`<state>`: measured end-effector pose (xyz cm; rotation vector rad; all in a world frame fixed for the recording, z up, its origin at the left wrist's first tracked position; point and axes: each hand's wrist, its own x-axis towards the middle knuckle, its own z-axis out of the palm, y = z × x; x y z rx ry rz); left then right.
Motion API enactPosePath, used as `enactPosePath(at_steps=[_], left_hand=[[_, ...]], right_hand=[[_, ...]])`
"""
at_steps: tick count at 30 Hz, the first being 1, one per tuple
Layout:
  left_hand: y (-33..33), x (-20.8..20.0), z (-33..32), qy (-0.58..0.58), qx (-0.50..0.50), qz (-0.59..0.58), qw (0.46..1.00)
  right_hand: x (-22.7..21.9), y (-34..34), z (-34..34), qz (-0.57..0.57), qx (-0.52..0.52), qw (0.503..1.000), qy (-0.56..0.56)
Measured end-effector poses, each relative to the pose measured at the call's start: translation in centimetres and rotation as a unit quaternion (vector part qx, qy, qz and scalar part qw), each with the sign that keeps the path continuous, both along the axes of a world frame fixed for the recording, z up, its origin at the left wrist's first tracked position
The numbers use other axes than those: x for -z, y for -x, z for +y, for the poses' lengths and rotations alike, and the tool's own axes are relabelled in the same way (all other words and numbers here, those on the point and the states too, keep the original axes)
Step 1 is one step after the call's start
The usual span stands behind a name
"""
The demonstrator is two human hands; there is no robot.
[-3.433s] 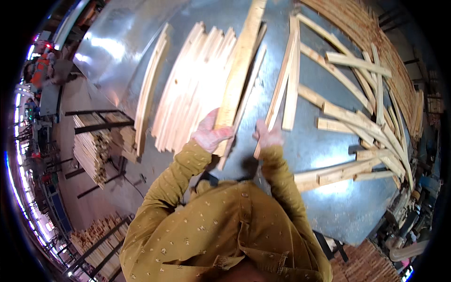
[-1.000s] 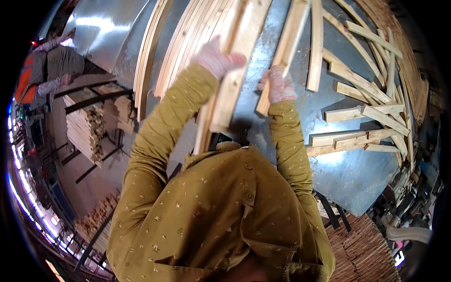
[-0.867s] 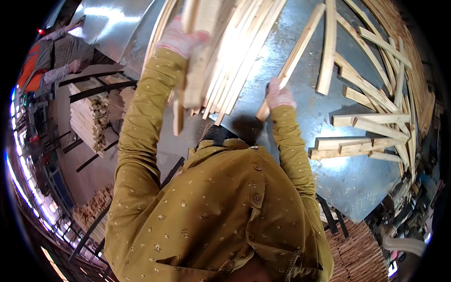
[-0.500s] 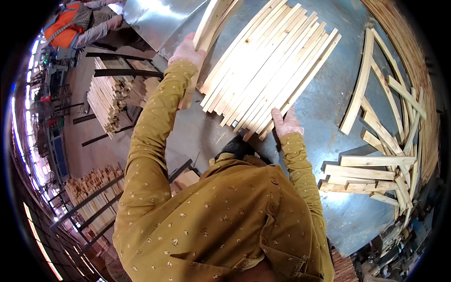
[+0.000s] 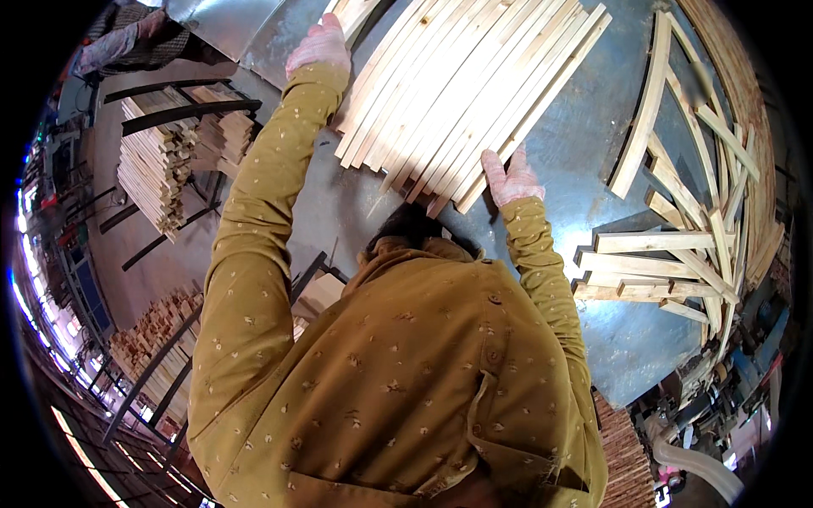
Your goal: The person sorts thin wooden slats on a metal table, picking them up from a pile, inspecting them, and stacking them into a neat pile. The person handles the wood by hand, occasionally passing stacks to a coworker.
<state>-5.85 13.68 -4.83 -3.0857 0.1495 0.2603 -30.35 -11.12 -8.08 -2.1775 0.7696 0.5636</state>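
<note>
Your left grip [image 5: 319,49] is curled round a pale board [image 5: 354,17] left of the strip row [image 5: 449,93]; your right grip [image 5: 512,179], part-open, touches the rightmost strip [image 5: 542,110] on the table [image 5: 584,127], pinch unclear. Both should handle light and stiff, probably best held mid-length; long axes point away, slanting right.

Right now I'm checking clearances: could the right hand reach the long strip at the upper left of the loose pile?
Probably yes: only bare metal tabletop shows between the right hand and the long strip, though that hand rests against the board row.
</note>
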Motion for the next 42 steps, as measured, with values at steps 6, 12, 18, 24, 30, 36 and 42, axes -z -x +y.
enactPosePath(at_steps=[6, 12, 18, 24, 30, 36, 42], left_hand=[[0.9, -2.6, 1.7, 0.261, -0.028, -0.047, 0.964], [8.0, -12.0, -15.1, 0.656, -0.156, 0.221, 0.704], [16.3, 0.3, -17.0, 0.497, 0.129, 0.235, 0.825], [20.8, 0.4, -17.1, -0.127, 0.340, -0.002, 0.932], [15.5, 6.2, -14.5, -0.132, 0.412, -0.174, 0.885], [16.0, 5.1, -19.4, -0.133, 0.392, -0.172, 0.894], [17.9, 5.4, -26.5, -0.135, 0.407, -0.110, 0.897]], right_hand=[[-1.5, 1.7, 1.1, -0.201, 0.138, 0.966, -0.088], [-11.1, -1.1, 5.8, -0.422, 0.008, 0.907, 0.008], [-6.9, 13.8, -3.2, -0.343, 0.350, 0.835, 0.253], [-1.6, 41.9, -1.6, -0.333, 0.780, 0.477, 0.232], [8.8, 63.4, 7.2, 0.157, 0.908, 0.341, 0.186], [15.6, 77.1, 0.1, 0.106, 0.908, 0.393, 0.093], [23.6, 84.8, -7.2, 0.184, 0.869, 0.445, 0.111]])
